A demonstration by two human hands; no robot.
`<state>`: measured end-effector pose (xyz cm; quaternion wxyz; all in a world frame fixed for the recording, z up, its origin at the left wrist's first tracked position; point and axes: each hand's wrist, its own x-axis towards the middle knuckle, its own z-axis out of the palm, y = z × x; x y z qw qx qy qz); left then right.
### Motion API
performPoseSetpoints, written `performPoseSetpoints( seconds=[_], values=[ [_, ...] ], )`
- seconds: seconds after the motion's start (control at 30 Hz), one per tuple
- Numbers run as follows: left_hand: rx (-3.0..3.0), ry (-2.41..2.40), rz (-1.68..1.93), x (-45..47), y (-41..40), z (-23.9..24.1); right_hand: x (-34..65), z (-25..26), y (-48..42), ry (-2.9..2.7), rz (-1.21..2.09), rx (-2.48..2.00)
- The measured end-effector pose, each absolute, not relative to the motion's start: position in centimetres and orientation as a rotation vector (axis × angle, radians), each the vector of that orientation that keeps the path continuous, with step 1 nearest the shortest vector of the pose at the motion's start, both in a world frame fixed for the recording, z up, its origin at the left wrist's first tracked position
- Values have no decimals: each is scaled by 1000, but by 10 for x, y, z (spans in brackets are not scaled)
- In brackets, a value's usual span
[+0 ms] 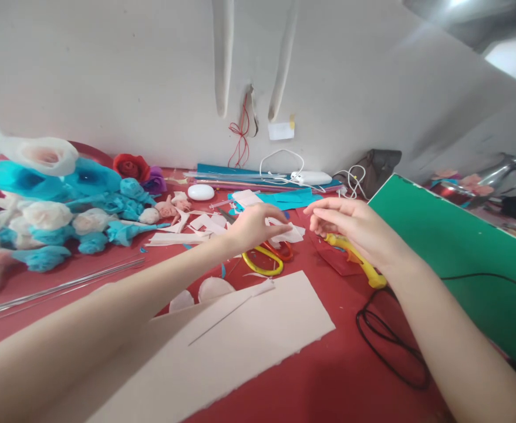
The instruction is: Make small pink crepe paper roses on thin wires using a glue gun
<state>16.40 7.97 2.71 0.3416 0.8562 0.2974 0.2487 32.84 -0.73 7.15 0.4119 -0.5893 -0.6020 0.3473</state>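
Observation:
My left hand (pixel 258 226) hovers over a pair of scissors (pixel 263 261) with yellow and red handle loops, fingers stretched and bent slightly downward. Across from it, my right hand (pixel 357 226) is above a yellow glue gun (pixel 363 261), its fingers loosely curved and nothing visible between them. A pale sheet (pixel 279 317) lies in front of me under my left forearm. On that sheet rests a thin wire (pixel 222 320) with a small pale strip (pixel 263 288) at its upper end. Rounded pale cut pieces (pixel 213 289) lie by the sheet's far edge.
Blue, white and pink handmade flowers (pixel 50 217) crowd the left side, near silvery rods (pixel 64 286). Paper scraps (pixel 209 223) and blue paper (pixel 286 200) lie behind my hands. A green board (pixel 455 258) leans at right; a black cable (pixel 385 341) loops before it.

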Motion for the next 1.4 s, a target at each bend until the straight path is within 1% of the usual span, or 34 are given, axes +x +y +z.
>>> performPoseSetpoints(
  seconds=[0.1, 0.27, 0.47, 0.63, 0.8, 1.0, 1.07, 1.13, 1.2, 1.27, 1.4],
  values=[
    [2212, 818, 615, 161, 81, 33, 326, 71, -8, -1603, 847, -1513],
    [2257, 840, 701, 148, 82, 41, 313, 69, -13, -1911, 840, -1544],
    [2293, 858, 529, 108, 55, 44, 287, 47, -18, -2355, 767, -1437],
    [2184, 917, 409, 78, 28, 34, 275, 29, -18, -2534, 627, -1352],
    [2084, 895, 330, 71, 13, 26, 274, 36, -19, -2579, 401, -1254],
    [1946, 907, 366, 75, 1, 38, 269, 62, -31, -2521, 70, -1064],
    [1902, 932, 423, 74, -2, 41, 265, 69, -38, -2444, -109, -997],
    [1836, 937, 493, 72, -4, 43, 261, 74, -46, -2217, -208, -952],
    [1753, 913, 580, 71, -6, 45, 255, 76, -52, -1907, -127, -969],
    [1700, 878, 679, 70, -9, 47, 249, 75, -55, -1686, 58, -1032],
    [1789, 776, 868, 70, -12, 50, 240, 67, -55, -1640, 457, -1133]
  ],
)
